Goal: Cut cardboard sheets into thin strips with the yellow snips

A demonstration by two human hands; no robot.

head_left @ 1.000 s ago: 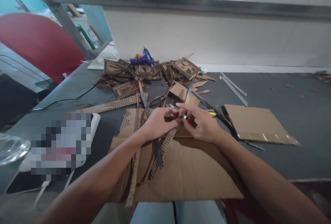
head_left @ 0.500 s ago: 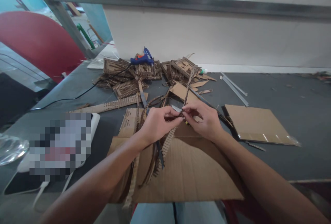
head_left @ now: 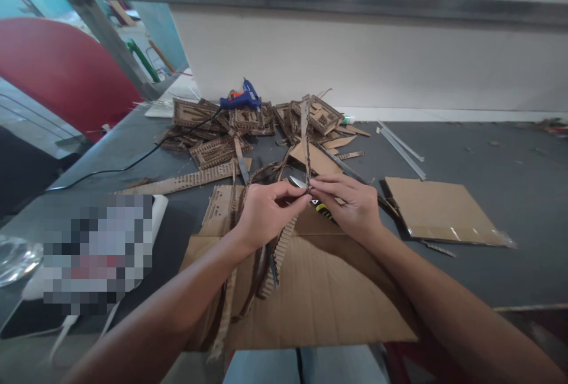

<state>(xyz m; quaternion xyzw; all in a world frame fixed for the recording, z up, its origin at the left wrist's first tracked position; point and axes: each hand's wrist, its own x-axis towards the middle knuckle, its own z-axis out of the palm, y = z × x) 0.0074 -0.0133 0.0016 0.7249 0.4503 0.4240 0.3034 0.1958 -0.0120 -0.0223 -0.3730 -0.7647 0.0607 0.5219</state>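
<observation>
My left hand (head_left: 270, 206) and my right hand (head_left: 350, 197) meet over a large cardboard sheet (head_left: 328, 295), fingertips pinched on one thin corrugated cardboard strip (head_left: 307, 156). The strip's free end rises from between the hands toward the back. More ridged strips (head_left: 281, 254) hang below and beside my left hand. A cutter with a black and yellow handle (head_left: 323, 209) lies just under my right hand, its blade partly showing between the hands.
Framed cardboard pieces (head_left: 213, 150) are piled at the back, with a blue glue gun (head_left: 243, 99) on top. Clear glue sticks (head_left: 402, 150) and a flat cardboard piece (head_left: 444, 209) lie to the right. A blurred-out device (head_left: 102, 254) is at left, beside clear plastic (head_left: 20, 258).
The strip's raised end has swung left and stands more upright. Both hands have shifted slightly left, and more of the cutter's yellow and black handle shows.
</observation>
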